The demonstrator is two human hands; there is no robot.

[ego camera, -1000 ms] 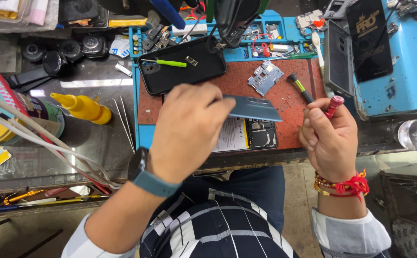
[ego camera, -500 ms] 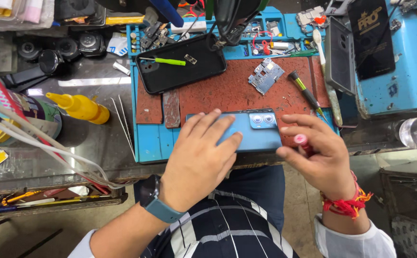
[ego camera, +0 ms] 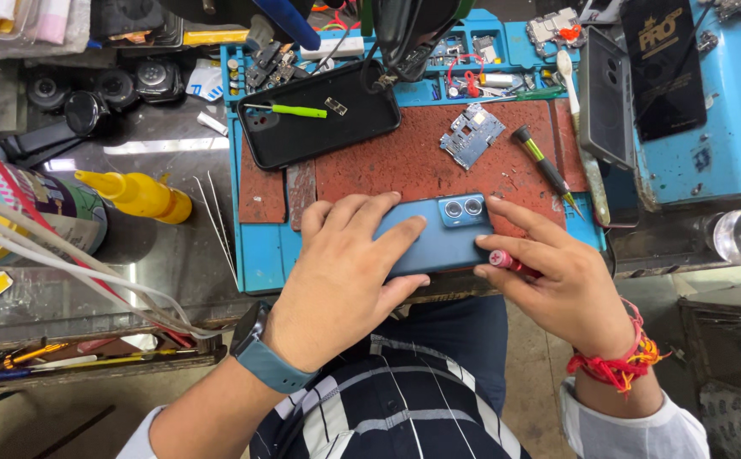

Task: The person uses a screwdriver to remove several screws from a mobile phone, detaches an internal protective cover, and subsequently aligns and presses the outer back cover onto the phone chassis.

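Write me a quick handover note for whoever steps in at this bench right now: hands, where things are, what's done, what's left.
Left hand: flat on the blue phone, pressing its back cover down.
Right hand: fingers steady the phone's right edge; a red-handled tool is tucked in that hand.
The phone lies back up on the red mat, near edge.
Done: back cover sits on the phone.
Left: a loose circuit board, a screwdriver and the black case with a green tool still lie on the mat.

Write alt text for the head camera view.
Both hands press a blue phone, camera side up, onto a red repair mat: left hand flat on its back, right hand at its end, holding a red-tipped tool.
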